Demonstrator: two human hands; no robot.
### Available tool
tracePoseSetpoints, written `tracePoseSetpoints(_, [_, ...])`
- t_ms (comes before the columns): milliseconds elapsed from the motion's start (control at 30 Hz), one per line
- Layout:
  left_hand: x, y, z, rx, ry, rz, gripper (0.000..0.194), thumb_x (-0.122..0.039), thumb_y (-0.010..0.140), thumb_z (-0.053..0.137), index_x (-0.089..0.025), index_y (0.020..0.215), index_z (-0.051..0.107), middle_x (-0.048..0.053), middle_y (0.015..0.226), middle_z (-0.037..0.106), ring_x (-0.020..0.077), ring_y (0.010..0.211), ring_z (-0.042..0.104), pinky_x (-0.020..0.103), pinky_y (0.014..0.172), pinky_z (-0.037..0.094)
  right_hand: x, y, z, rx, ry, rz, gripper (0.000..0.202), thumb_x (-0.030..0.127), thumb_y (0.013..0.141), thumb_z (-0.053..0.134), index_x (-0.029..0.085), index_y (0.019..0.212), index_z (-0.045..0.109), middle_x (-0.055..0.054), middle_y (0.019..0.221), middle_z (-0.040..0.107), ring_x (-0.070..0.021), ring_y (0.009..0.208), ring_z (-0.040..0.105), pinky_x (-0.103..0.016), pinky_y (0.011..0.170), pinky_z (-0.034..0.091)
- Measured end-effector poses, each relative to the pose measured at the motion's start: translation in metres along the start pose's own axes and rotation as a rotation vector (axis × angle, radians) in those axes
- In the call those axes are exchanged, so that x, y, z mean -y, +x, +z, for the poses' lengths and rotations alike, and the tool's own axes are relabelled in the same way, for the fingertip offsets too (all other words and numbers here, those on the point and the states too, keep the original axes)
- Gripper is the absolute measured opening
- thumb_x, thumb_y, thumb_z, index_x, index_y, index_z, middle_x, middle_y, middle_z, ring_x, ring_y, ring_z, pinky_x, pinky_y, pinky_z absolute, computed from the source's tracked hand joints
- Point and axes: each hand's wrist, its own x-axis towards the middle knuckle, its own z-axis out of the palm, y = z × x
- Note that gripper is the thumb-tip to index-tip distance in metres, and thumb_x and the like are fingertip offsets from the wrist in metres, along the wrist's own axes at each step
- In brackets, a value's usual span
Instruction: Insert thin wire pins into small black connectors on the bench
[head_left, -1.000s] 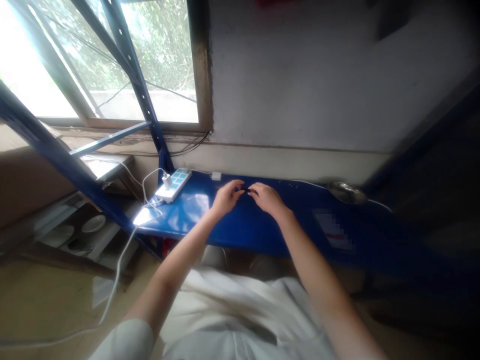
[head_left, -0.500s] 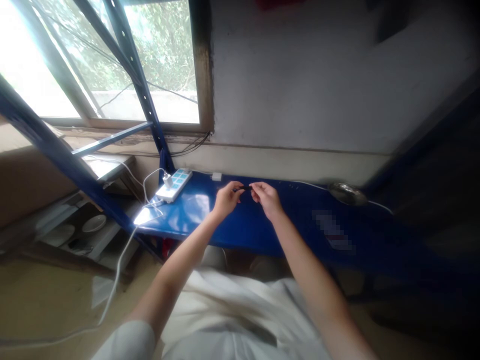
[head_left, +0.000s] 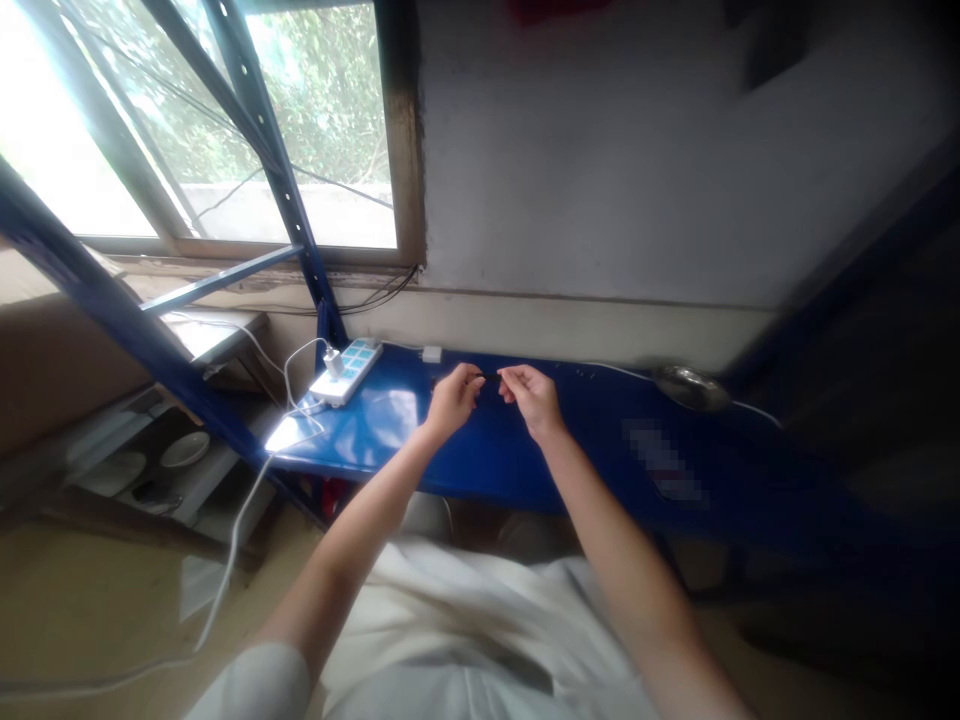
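Observation:
A thin black pen-like stick (head_left: 491, 376) spans the short gap between my two hands, above the blue shelf top (head_left: 517, 460). My left hand (head_left: 452, 398) is closed, pinching the stick's left part between thumb and fingers. At its other end, the fingertips of my right hand (head_left: 531, 397) are pressed together around it. Most of the stick lies hidden inside the fingers, so its exact kind is unclear.
A white power strip (head_left: 346, 373) with a plugged-in charger (head_left: 334, 360) lies at the left end. Behind my hands sits a small white block (head_left: 432, 354). A shiny metal dish-like object (head_left: 691, 387) and white cable are at right. A blue upright (head_left: 289, 200) rises left.
The visible black piece between my hands looks thinner than before, and the gap between my fingertips is slightly wider. Both hands otherwise stay in nearly the same place.

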Motion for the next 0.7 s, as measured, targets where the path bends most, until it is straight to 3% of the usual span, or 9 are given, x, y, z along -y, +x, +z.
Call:
tracePoseSetpoints(300, [-0.0022,-0.001,-0.0006,0.06,-0.033,-0.086,0.034,-0.043,0.088,0.037,-0.018,0.067,0.042,-0.004,0.053,0.048,0.0062,0.043,0.047,0.019,0.048,0.039,0.0008,-0.0026,0.0016,0.014,-0.065,-0.041,0.033,0.05,0.068,0.062,0.017,0.071,0.058,0.002,0.054,0.055,-0.008,0.045,0.047,-0.023,0.047,0.04])
tracePoseSetpoints(500, [-0.0005,0.0048,0.0,0.123,-0.254,-0.262,0.044,-0.052,0.085,0.038,-0.017,0.058,0.04,-0.004,0.046,0.043,0.0071,0.038,0.047,0.019,0.042,0.038,0.0063,-0.0034,0.0023,0.036,-0.131,-0.107,0.035,0.053,0.07,0.059,0.018,0.07,0.056,0.002,0.053,0.055,-0.0085,0.045,0.047,-0.023,0.047,0.041])
tracePoseSetpoints(700, [-0.0056,0.0084,-0.0008,0.119,-0.429,-0.447,0.048,-0.051,0.083,0.044,-0.018,0.05,0.03,-0.004,0.039,0.038,0.0065,0.034,0.042,0.02,0.04,0.037,0.0077,-0.0033,-0.0002,0.055,-0.191,-0.141,0.034,0.052,0.073,0.057,0.018,0.071,0.056,0.002,0.054,0.055,-0.009,0.045,0.047,-0.023,0.047,0.04])
